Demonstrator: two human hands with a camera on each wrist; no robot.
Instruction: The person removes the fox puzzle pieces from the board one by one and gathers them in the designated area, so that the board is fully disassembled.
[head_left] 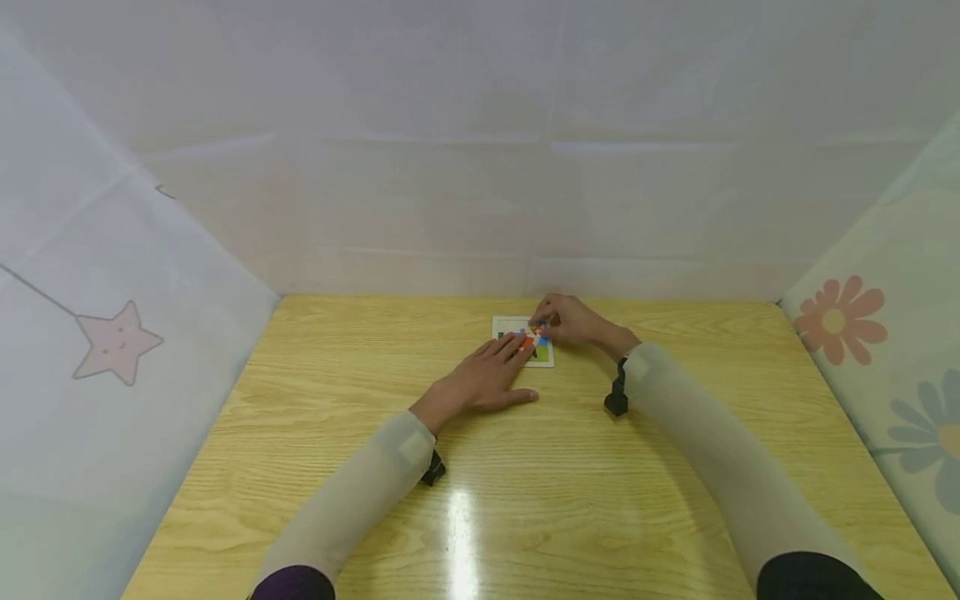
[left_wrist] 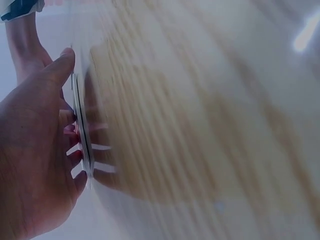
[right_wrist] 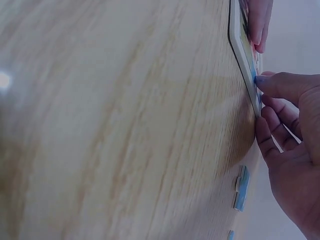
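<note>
Pressing flat, the left hand steadies the puzzle board; the right hand pinches a piece — best seated square, gently.

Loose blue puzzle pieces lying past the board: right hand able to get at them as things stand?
Probably yes. The loose blue pieces lie on bare table beside the right hand, nothing between; its fingertips are now on the puzzle board.

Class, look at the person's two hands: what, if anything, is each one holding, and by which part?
The left hand lies flat on the puzzle board, gripping nothing. The right hand fingers touch the board's pieces; an actual hold cannot be told.
</note>
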